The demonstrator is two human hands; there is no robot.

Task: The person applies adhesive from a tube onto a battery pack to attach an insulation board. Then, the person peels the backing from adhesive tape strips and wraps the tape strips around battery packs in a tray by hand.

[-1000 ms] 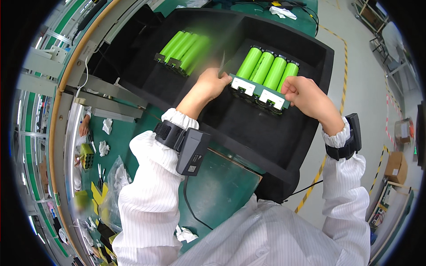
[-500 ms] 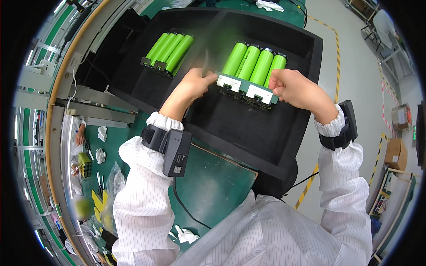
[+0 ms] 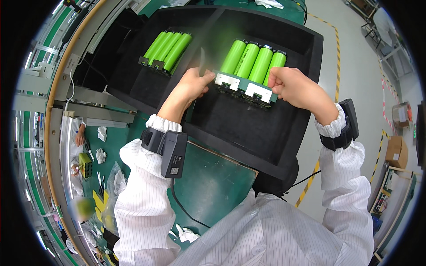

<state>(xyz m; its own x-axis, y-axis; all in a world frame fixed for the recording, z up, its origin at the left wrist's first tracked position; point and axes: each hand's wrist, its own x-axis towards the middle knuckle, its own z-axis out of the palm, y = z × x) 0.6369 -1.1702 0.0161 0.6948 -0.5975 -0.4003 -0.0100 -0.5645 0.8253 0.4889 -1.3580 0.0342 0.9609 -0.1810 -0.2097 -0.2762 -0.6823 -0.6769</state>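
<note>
Green strip [image 3: 244, 84] with white rectangles, across near ends of green cylindrical cells [image 3: 246, 60]; right compartment of black tray [image 3: 237, 133], toward far edge.
Left hand [image 3: 191, 85] and right hand [image 3: 296, 88] each pinch one end, fingertips pressed together. Advisable: ends level, even tension. Strip flat; cells smooth, rounded; tray matte, seemingly foam.

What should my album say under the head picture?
Left hand and right hand flank a green strip beside green battery cells in a black tray.
</note>
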